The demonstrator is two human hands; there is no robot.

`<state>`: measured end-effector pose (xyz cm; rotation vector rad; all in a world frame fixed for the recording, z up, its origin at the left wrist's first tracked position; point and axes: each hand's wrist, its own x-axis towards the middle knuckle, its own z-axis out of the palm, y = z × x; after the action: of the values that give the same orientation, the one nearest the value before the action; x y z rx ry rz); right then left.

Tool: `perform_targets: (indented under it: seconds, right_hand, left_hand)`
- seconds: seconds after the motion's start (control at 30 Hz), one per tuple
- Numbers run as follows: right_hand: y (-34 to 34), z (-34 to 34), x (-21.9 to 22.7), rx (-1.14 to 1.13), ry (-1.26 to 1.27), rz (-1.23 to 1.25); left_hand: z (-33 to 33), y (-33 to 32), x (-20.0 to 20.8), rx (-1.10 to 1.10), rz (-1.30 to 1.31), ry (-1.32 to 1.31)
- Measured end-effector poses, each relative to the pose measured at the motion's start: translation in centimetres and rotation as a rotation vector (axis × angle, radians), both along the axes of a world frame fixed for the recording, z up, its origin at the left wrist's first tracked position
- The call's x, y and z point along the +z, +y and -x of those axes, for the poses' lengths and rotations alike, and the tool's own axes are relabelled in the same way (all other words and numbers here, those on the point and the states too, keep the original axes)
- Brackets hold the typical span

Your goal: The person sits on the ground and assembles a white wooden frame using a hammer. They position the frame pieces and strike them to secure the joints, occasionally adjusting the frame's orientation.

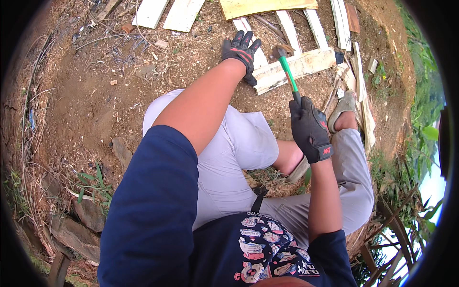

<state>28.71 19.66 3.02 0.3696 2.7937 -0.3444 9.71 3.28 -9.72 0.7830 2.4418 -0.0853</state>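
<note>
My right hand (310, 131), in a black glove with red marks, is closed around the dark grip of a hammer (288, 72) with a green handle. The hammer's head is over a pale wooden crosspiece (306, 66). To the left of it, my left hand (240, 52), gloved alike, has its fingers spread over the side of a wooden slat (259, 59), thumb near the crosspiece's left end. Whether its palm presses on the wood is hidden. More slats (288, 31) run from the crosspiece up to a wide yellowish board (267, 6).
Two loose white boards (182, 14) lie at the far left. Further planks (340, 24) and narrow wood strips (367, 115) lie on the right by my sandalled foot (345, 107). Dirt ground holds wood chips and twigs. Stones (79, 237) are at lower left, green plants (425, 95) along the right.
</note>
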Motion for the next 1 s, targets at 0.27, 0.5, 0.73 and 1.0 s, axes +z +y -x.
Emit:
perform_targets:
  seconds: [0.27, 0.5, 0.73, 1.0]
  right_hand:
    - [0.7, -1.1, -3.1, 0.028, -0.195, -0.069]
    - [-2.9, 2.6, 2.5, -0.017, 0.307, 0.050]
    - [1.9, -1.4, -2.9, 0.037, -0.238, -0.037]
    - [10.6, -1.1, 16.3, -0.295, -0.156, 0.056]
  left_hand:
    - [0.2, 1.6, 0.1, -0.020, -0.024, -0.003]
    - [0.0, -0.9, -0.1, 0.014, 0.000, -0.005]
    - [0.2, 1.5, 0.2, -0.044, -0.033, -0.009]
    - [0.4, -0.5, 0.5, -0.023, 0.000, -0.018]
